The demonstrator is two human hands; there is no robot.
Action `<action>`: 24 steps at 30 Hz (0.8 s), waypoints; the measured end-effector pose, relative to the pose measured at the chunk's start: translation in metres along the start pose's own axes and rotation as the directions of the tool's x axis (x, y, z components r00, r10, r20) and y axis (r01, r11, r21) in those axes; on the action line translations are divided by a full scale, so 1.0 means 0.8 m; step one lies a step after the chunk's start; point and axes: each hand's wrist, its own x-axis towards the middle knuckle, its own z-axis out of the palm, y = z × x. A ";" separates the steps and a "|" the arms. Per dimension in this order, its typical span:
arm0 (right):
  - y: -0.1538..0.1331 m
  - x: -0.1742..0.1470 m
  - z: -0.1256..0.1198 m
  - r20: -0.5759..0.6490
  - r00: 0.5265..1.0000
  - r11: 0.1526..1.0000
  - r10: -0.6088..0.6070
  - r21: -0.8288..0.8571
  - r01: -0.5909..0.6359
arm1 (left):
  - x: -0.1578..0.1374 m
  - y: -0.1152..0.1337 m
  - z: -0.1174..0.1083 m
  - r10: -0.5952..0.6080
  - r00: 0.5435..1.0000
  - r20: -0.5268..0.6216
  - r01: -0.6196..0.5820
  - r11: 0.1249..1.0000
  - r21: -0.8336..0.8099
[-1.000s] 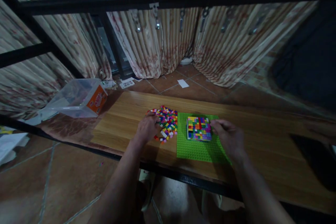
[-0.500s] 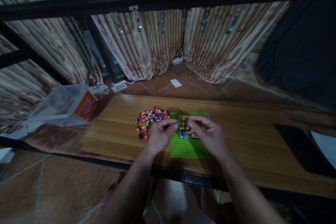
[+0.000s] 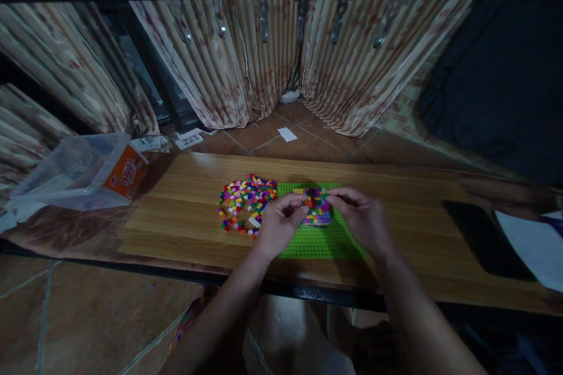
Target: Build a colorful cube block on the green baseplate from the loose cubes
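A block of multicoloured toy bricks [image 3: 317, 217] sits on a green studded baseplate [image 3: 316, 246]. My left hand [image 3: 279, 225] is at the block's left side, thumb and forefinger closed against its edge. On the other side, my right hand [image 3: 365, 217] pinches a small green brick [image 3: 324, 195] at the block's upper right. Whether that brick is pressed onto the block or just above it, I cannot tell. Loose coloured bricks [image 3: 241, 193] lie in a pile left of the baseplate, partly behind my left hand.
The wooden tabletop [image 3: 176, 217] carries all this. At the far left stands a clear plastic box [image 3: 73, 170] with an orange label. A black flat thing [image 3: 484, 240] and white paper [image 3: 528, 246] lie at the right. Curtains [image 3: 264, 70] hang beyond the table.
The view has shifted, so the table appears slightly left and higher. A green brick was by my left fingertips; now one is at my right fingertips. My left hand has come against the block.
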 end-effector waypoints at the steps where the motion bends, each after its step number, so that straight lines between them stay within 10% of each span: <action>1: 0.004 0.002 -0.007 -0.016 1.000 1.000 -0.004 -0.028 0.003 | -0.001 0.000 0.000 -0.008 1.000 0.014 0.007 1.000 0.021; 14: 0.013 -0.006 0.001 0.100 0.991 0.952 -0.095 -0.281 0.119 | -0.019 0.006 0.003 -0.155 0.923 0.351 0.030 0.941 0.337; 24: 0.027 -0.003 0.006 -0.031 0.993 0.989 0.115 -0.091 -0.118 | -0.023 0.016 0.017 -0.247 0.861 0.444 0.104 0.941 0.323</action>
